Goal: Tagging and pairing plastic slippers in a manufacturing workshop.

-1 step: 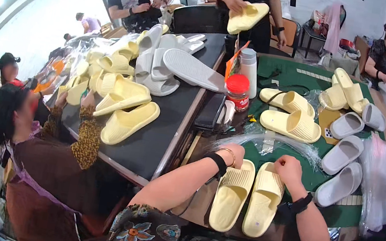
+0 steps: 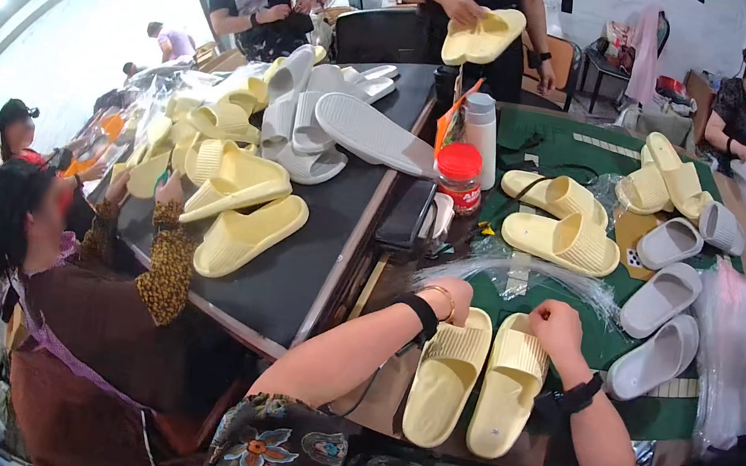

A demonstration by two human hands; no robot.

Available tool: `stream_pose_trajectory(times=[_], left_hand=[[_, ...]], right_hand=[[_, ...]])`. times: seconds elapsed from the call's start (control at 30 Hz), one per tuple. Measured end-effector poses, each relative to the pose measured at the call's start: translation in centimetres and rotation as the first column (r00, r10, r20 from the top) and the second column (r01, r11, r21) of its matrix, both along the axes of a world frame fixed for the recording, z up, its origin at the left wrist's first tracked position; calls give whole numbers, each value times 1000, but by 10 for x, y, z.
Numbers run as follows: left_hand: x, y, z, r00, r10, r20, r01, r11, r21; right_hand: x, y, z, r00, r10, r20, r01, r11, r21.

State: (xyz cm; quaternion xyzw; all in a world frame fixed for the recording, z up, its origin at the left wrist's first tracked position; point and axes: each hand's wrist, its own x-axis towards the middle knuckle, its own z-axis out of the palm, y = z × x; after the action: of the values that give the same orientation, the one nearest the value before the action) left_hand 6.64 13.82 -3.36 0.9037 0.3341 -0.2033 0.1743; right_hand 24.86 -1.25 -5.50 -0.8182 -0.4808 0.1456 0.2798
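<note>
Two pale yellow slippers lie side by side at the table's near edge, toes pointing away from me: a left slipper (image 2: 448,377) and a right slipper (image 2: 511,382). My left hand (image 2: 447,299) is at the toe end of the left one, its fingers bent downward and mostly hidden. At the toe of the right one, my right hand (image 2: 558,330) is closed, with fingers curled together. What either hand holds, if anything, cannot be made out. Just beyond both hands lies a bundle of clear plastic (image 2: 531,280).
More yellow slippers (image 2: 563,241) and grey slippers (image 2: 654,358) lie on the green mat (image 2: 545,133). A red-lidded jar (image 2: 458,178), a white bottle (image 2: 479,138) and a black wallet (image 2: 408,211) stand left. Co-workers handle slippers around the piled black table (image 2: 289,269).
The yellow slipper held by the standing person across the table has tilted and shifted slightly to the right. My hands and the two slippers before me stay almost still.
</note>
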Motion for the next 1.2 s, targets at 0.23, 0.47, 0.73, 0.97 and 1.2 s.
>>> stream_pose_trajectory(times=[0.23,0.47,0.73,0.97,1.2], left_hand=[[-4,17,-13,993,-86,80,82,996,45],[4,10,3,999,-25,-27,27,997,77],[-38,2,0,840,215,498,-204,976,-78],[-86,-96,57,717,223,661,-117,973,-202],[-96,-150,9,768,24,640,0,999,-36]], right_hand=[[4,14,-1,999,52,-6,-49,975,216],[-34,16,37,957,166,-238,-69,927,369],[-50,11,20,923,221,-316,-117,942,316],[-46,9,21,908,204,-366,-105,956,273],[-45,17,24,902,276,-331,-216,954,207]])
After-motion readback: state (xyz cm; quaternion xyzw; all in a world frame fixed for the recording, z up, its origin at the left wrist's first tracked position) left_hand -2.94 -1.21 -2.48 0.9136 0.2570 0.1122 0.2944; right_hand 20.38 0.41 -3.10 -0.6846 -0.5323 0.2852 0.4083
